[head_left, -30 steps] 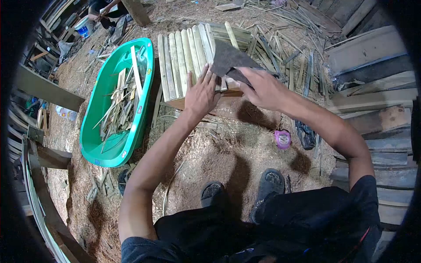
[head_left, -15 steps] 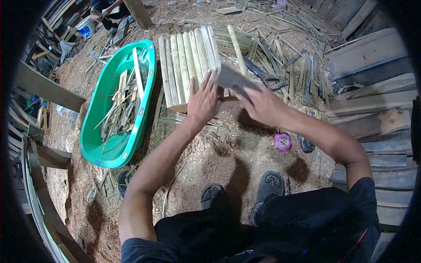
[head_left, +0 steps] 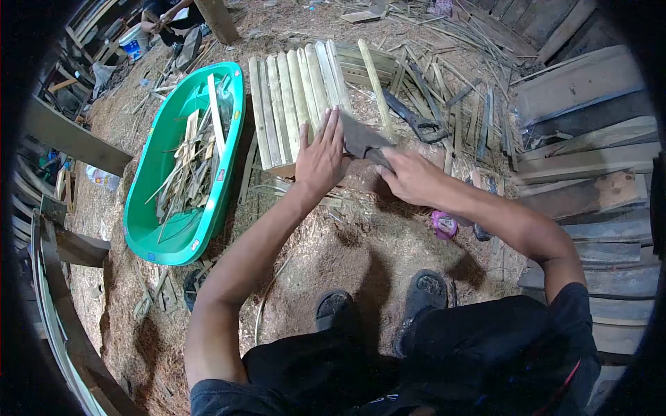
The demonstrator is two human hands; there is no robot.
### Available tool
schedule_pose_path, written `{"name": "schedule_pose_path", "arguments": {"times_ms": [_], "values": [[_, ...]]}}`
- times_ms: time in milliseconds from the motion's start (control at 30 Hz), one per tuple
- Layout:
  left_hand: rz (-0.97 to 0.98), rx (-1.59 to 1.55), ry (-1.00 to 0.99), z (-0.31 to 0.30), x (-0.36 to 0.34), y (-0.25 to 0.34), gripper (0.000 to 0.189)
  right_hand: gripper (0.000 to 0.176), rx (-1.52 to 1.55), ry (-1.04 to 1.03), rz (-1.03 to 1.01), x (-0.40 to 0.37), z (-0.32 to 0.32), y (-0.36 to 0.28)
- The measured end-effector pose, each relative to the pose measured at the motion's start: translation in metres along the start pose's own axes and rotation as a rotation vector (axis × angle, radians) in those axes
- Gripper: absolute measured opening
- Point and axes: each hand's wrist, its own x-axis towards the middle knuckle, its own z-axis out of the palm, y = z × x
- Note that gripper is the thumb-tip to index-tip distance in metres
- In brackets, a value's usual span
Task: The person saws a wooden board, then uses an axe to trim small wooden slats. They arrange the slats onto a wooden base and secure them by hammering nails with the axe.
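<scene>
My left hand point(head_left: 321, 154) lies with fingers stretched along the near right end of a slatted wooden crate point(head_left: 295, 83). Pale, narrow slats run side by side over its top. In my right hand point(head_left: 414, 179) is the handle of a cleaver point(head_left: 362, 135), its broad grey blade held close beside my left fingertips at the crate's edge. Part of the crate's near right side is hidden behind the blade and hands. Just right of the crate, a single slat point(head_left: 376, 87) stands out on its own.
A green tub point(head_left: 133, 229) holding wood scraps stands left. Beyond the crate lie a dark tool with a looped handle point(head_left: 429, 130) and scattered strips. A pink round object point(head_left: 445, 225) sits near my right foot. Stacked boards point(head_left: 590, 187) line the right; a person point(head_left: 170, 17) sits far left.
The cleaver, blurred by motion before, now shows sharply, its blade slightly lower beside my left fingers. My left hand keeps its place on the crate.
</scene>
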Motion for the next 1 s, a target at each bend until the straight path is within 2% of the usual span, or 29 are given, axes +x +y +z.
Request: {"name": "schedule_pose_path", "arguments": {"times_ms": [67,133,167,267,367,467,567,633,700,767,833,900,1000], "values": [[0.005,-0.038,0.037,0.001,-0.004,-0.001,0.09,0.037,0.142,0.2,-0.113,-0.009,-0.001,0.0],[-0.001,-0.033,0.001,-0.003,-0.005,0.0,0.089,0.041,0.32,0.284,-0.055,-0.017,-0.007,-0.005],[-0.003,-0.032,-0.01,-0.005,-0.004,0.001,0.089,0.042,0.354,0.131,0.155,-0.019,-0.019,-0.003],[-0.027,-0.012,-0.034,-0.005,-0.001,0.002,0.087,0.043,0.292,0.521,-0.013,-0.019,0.034,0.085],[-0.02,0.007,-0.065,-0.01,-0.003,0.004,0.088,0.042,0.104,0.514,0.133,-0.032,0.081,0.158],[-0.018,0.02,-0.069,-0.009,-0.005,0.005,0.089,0.044,-0.009,0.33,0.281,-0.048,0.102,0.194],[-0.014,-0.004,-0.063,-0.01,-0.006,0.006,0.09,0.045,-0.16,0.351,0.285,-0.039,0.087,0.194],[0.007,-0.1,-0.011,-0.011,-0.006,0.002,0.092,0.042,-0.24,0.497,0.098,-0.015,0.046,0.169],[0.035,-0.118,0.003,-0.008,-0.004,-0.004,0.093,0.04,-0.108,0.691,-0.166,0.016,0.005,0.129],[0.063,-0.098,0.003,-0.006,-0.004,-0.007,0.092,0.041,0.19,0.624,-0.202,0.045,-0.021,0.086],[0.074,-0.05,0.016,-0.005,-0.005,-0.005,0.091,0.04,0.439,0.536,-0.124,0.076,-0.009,0.057],[0.089,-0.008,0.023,-0.008,-0.008,-0.002,0.09,0.042,0.586,0.532,-0.137,0.101,0.008,0.033],[0.079,0.039,-0.015,-0.008,-0.014,0.003,0.091,0.041,0.63,0.315,0.173,0.125,0.006,0.013]]}}
